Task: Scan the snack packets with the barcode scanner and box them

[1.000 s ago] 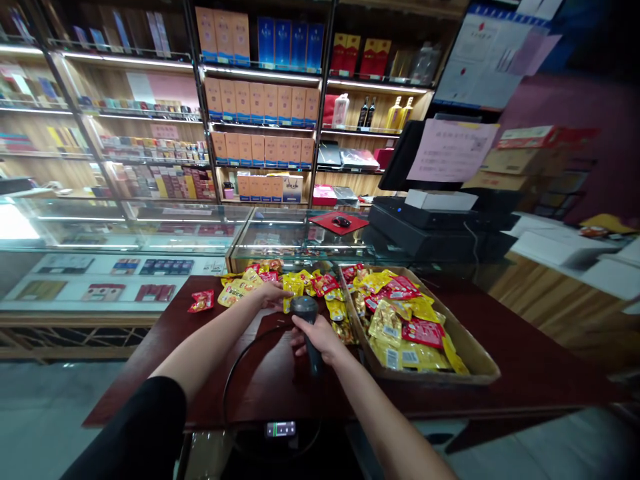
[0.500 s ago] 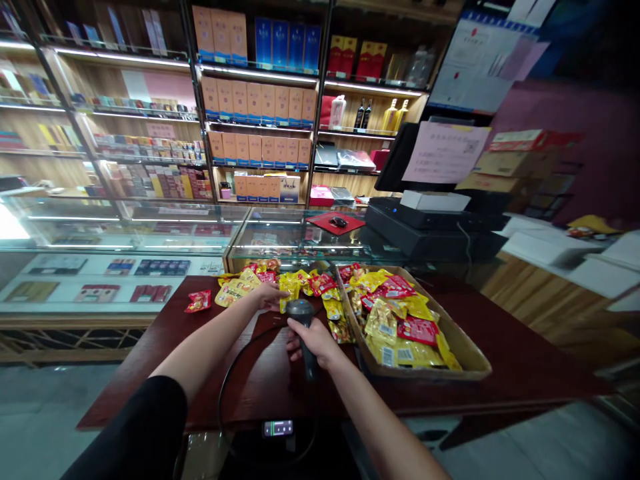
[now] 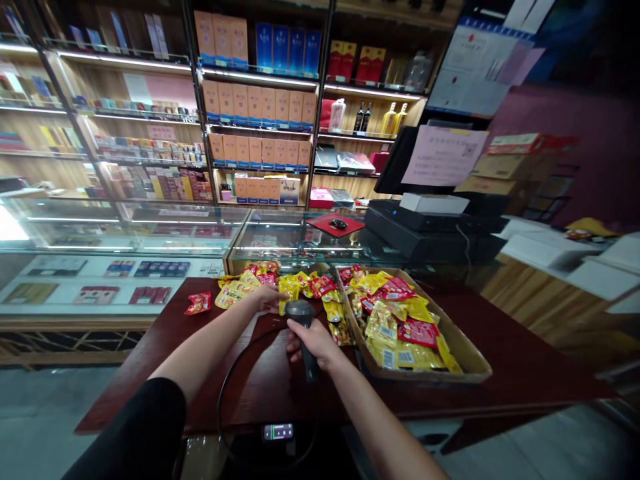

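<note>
Wrapping around the scanner [image 3: 301,310], the right hand [image 3: 316,341] holds it between the tabletop's [image 3: 520,363] near and far edges. The left hand [image 3: 269,298] pinches a yellow packet [image 3: 289,287] nearer the far edge. Rightward sits a box [image 3: 470,363] of packets; a red packet [image 3: 199,303] lies near the far left corner.

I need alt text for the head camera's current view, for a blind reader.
A person's right hand grips a dark handheld scanner while the left hand holds a yellow packet over a reddish-brown table. To the right, an open box holds red and yellow packets; glass counters and lit shelves stand behind.
</note>
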Tool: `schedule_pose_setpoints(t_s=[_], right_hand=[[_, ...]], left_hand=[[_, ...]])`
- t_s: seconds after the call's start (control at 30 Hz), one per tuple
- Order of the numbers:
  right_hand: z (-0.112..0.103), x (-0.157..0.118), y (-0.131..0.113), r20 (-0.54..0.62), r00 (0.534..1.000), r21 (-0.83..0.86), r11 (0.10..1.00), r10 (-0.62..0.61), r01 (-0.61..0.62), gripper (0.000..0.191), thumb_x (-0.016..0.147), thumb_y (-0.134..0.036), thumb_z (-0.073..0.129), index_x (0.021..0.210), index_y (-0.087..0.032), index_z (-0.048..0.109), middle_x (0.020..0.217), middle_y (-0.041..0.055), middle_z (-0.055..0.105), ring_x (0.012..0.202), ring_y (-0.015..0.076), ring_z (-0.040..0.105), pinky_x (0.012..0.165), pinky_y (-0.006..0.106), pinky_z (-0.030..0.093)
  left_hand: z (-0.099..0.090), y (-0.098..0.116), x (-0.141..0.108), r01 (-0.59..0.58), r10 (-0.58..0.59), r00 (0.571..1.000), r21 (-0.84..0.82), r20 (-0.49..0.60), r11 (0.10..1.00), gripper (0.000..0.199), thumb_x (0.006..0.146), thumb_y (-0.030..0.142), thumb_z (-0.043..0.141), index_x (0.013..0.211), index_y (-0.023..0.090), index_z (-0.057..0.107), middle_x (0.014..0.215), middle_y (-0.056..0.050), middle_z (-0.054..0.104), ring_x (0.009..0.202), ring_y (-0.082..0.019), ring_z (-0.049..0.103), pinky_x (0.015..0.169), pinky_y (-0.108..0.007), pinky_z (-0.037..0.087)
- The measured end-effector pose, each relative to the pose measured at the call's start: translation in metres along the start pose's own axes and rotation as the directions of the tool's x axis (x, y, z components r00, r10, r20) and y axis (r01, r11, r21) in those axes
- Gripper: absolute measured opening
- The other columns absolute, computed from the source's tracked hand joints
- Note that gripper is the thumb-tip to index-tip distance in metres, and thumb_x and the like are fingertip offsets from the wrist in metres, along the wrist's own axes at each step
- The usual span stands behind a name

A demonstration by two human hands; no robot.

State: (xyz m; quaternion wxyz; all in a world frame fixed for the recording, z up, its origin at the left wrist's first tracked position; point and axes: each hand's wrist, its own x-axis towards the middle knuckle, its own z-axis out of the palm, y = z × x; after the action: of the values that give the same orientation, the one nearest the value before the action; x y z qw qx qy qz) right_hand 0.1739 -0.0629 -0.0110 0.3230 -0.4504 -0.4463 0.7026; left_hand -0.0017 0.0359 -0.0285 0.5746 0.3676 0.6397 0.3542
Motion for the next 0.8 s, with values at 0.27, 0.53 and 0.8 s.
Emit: schedule_pose_setpoints(t_s=[0.27,0.53,0.8], right_hand=[[-0.032,0.010,-0.034,-0.324,0.883,-0.107,0.941,-0.339,0.322,0.022,0.063,-0.032,0.073,0.079,-0.017,0.067,0.076,0.0011,0.069,0.078,0.0182,0.064,0.071,0.028,0.051],[-0.099,0.005,-0.076,-0.458,0.817,-0.013,0.922,-0.349,0.387,0.025,0.064,-0.031,0.072,0.083,-0.016,0.067,0.071,-0.0001,0.067,0.067,0.0138,0.062,0.062,0.024,0.051],[-0.199,-0.050,-0.100,-0.673,0.696,0.149,0.875,-0.251,0.460,0.019,0.067,-0.023,0.071,0.083,-0.015,0.065,0.065,0.0017,0.068,0.058,0.0142,0.063,0.053,0.023,0.051]], left_hand=[[0.019,0.018,-0.011,-0.011,0.017,0.982,-0.031,0.188,0.999,0.042,0.051,0.034,0.088,0.081,0.018,0.063,0.071,0.000,0.067,0.056,-0.012,0.061,0.058,-0.026,0.053],[0.099,0.082,-0.018,-0.069,0.098,0.942,-0.099,0.321,0.993,0.043,0.057,0.029,0.086,0.092,0.015,0.067,0.081,-0.005,0.071,0.062,-0.014,0.064,0.058,-0.026,0.054],[0.238,0.115,-0.011,-0.113,0.133,0.871,-0.069,0.473,0.991,0.030,0.066,0.017,0.080,0.093,0.013,0.069,0.077,-0.004,0.070,0.055,-0.009,0.060,0.053,-0.021,0.052]])
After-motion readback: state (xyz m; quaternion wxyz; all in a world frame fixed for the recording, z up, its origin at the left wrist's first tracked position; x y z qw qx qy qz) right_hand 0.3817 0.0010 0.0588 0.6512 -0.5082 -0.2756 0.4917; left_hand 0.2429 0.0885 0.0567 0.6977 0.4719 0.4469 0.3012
